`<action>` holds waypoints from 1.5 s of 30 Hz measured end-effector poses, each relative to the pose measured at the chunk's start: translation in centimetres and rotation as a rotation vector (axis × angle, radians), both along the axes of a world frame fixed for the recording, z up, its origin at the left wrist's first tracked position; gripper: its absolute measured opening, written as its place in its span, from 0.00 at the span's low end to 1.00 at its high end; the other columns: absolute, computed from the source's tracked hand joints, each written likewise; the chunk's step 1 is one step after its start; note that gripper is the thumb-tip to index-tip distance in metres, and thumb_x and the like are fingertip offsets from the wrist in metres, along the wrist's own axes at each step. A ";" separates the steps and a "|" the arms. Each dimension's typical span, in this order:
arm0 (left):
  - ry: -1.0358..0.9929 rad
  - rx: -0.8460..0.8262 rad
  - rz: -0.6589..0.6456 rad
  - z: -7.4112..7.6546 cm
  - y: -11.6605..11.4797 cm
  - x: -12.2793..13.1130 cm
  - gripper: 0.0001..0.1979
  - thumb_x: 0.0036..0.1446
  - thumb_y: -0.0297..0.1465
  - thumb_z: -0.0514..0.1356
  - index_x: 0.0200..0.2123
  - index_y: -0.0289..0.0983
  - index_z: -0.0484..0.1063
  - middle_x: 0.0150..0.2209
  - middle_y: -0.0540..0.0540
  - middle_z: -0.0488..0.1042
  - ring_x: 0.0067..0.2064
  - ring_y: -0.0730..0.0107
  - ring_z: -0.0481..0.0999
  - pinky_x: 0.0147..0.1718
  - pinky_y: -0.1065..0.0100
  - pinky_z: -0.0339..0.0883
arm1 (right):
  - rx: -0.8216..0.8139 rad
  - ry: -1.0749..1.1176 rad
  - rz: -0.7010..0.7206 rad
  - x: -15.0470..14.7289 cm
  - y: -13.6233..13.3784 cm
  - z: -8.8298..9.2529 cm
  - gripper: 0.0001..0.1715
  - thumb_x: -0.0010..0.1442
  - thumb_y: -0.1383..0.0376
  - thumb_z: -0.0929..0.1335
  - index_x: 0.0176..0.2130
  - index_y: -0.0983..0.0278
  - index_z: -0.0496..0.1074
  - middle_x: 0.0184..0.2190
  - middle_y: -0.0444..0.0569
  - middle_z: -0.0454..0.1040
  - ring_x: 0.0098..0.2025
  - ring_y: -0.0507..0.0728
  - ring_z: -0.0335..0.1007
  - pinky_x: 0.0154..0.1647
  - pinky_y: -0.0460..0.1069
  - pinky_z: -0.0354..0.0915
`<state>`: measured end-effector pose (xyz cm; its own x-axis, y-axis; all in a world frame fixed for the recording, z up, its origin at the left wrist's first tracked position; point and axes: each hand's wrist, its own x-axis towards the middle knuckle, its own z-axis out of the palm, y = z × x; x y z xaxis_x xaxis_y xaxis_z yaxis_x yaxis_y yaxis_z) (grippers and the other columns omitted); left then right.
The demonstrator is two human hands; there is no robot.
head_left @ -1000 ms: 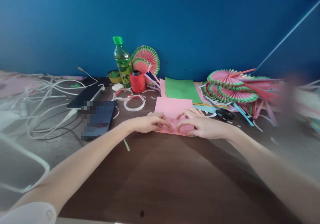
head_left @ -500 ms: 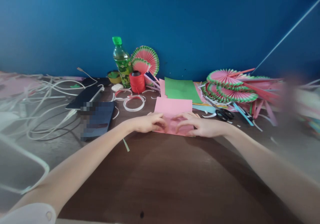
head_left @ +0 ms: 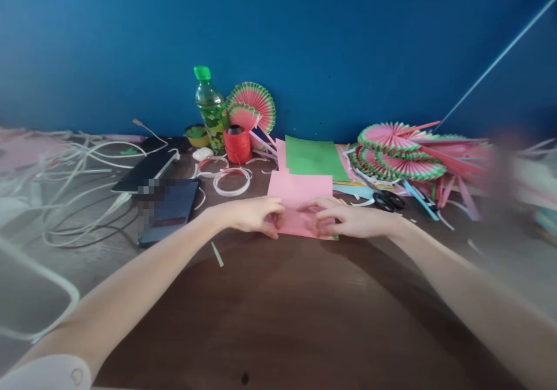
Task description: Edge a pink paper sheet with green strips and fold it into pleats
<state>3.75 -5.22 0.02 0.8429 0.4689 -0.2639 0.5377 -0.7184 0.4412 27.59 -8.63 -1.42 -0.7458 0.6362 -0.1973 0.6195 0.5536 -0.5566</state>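
A pink sheet of paper (head_left: 300, 187) lies on the dark brown table, with a sliver of green at its near right corner. My left hand (head_left: 259, 215) is at the sheet's left side, its fingers curled and its thumb by the near edge. From the right, my right hand (head_left: 337, 216) reaches over the near part of the sheet, fingers bent and pressed on the paper, slightly blurred. Both hands grip the sheet near its front edge. Just behind it lies a green sheet (head_left: 317, 156) on other papers.
Pleated pink-and-green paper fans (head_left: 400, 152) are piled at back right, near black scissors (head_left: 389, 199). A green-capped bottle (head_left: 211, 111), a red spool (head_left: 238, 146) and a tape roll (head_left: 232, 181) stand or lie left of the papers. White cables (head_left: 93, 146) tangle at far left.
My left hand's fingers have curled more at the near edge of the pink sheet. The right hand's fingers have bent a little further on the paper. The view has shifted slightly.
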 end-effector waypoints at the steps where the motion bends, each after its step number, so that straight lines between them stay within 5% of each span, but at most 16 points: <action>1: -0.007 0.024 0.002 0.1 0.1 -0.1 0.07 0.48 0.33 0.60 0.32 0.36 0.68 0.33 0.50 0.64 0.35 0.72 0.64 0.33 0.73 0.56 | 0.009 0.001 -0.008 -0.1 -0.1 0.0 0.10 0.57 0.61 0.62 0.35 0.60 0.71 0.59 0.47 0.54 0.62 0.61 0.43 0.59 0.62 0.40; 5: -0.054 0.179 0.009 0.3 0.3 -0.2 0.06 0.54 0.32 0.55 0.31 0.36 0.69 0.33 0.49 0.66 0.34 0.72 0.66 0.33 0.72 0.57 | 0.090 0.024 -0.038 -0.4 -0.3 0.2 0.11 0.49 0.58 0.69 0.33 0.62 0.70 0.57 0.50 0.58 0.59 0.63 0.49 0.58 0.61 0.46; 10: -0.061 0.511 0.009 0.5 0.6 -0.2 0.10 0.58 0.30 0.51 0.31 0.36 0.71 0.33 0.47 0.70 0.37 0.70 0.68 0.36 0.68 0.57 | 0.239 0.104 -0.092 -0.4 -0.1 0.4 0.05 0.54 0.67 0.64 0.33 0.64 0.69 0.45 0.52 0.68 0.47 0.57 0.64 0.49 0.53 0.58; 16: -0.104 0.699 0.114 1.2 0.2 -0.4 0.12 0.60 0.29 0.48 0.36 0.36 0.70 0.38 0.45 0.69 0.35 0.71 0.69 0.32 0.70 0.58 | 0.558 0.091 -0.253 -0.1 -0.4 1.8 0.09 0.56 0.69 0.61 0.32 0.64 0.71 0.35 0.52 0.69 0.40 0.58 0.64 0.43 0.53 0.60; 25: -0.320 0.543 0.213 4.6 -1.2 -0.9 0.12 0.60 0.29 0.48 0.37 0.36 0.71 0.35 0.47 0.72 0.37 0.71 0.70 0.38 0.69 0.62 | 0.544 0.236 -0.275 1.3 -0.9 4.2 0.12 0.59 0.65 0.61 0.36 0.62 0.73 0.34 0.49 0.73 0.36 0.55 0.68 0.37 0.50 0.62; 33: -0.376 0.234 0.332 7.5 -2.3 -1.6 0.14 0.55 0.39 0.52 0.38 0.39 0.73 0.30 0.52 0.73 0.33 0.74 0.71 0.35 0.72 0.63 | 0.190 0.531 -0.348 2.2 -2.7 7.2 0.10 0.54 0.58 0.66 0.33 0.60 0.74 0.30 0.44 0.72 0.33 0.53 0.67 0.31 0.47 0.62; 36: -0.292 0.167 0.315 6.5 -1.3 -1.4 0.14 0.54 0.38 0.53 0.37 0.38 0.73 0.31 0.52 0.74 0.34 0.74 0.71 0.35 0.73 0.63 | 0.153 0.408 -0.379 2.1 -2.2 6.5 0.11 0.53 0.57 0.67 0.35 0.60 0.74 0.31 0.46 0.74 0.34 0.55 0.68 0.33 0.49 0.63; 42: -0.119 0.133 0.330 1.6 0.1 -0.6 0.14 0.54 0.30 0.53 0.45 0.37 0.67 0.36 0.49 0.75 0.35 0.73 0.72 0.34 0.73 0.63 | 0.218 0.060 -0.298 0.8 -0.1 2.7 0.10 0.56 0.65 0.63 0.34 0.62 0.74 0.34 0.46 0.75 0.36 0.55 0.69 0.38 0.50 0.62; 45: -0.083 0.221 0.272 0.1 0.1 -0.4 0.09 0.52 0.27 0.54 0.38 0.35 0.69 0.36 0.46 0.74 0.36 0.70 0.72 0.34 0.71 0.62 | 0.218 0.011 -0.282 0.5 0.5 1.1 0.11 0.55 0.68 0.62 0.33 0.64 0.73 0.34 0.47 0.75 0.35 0.54 0.69 0.37 0.49 0.62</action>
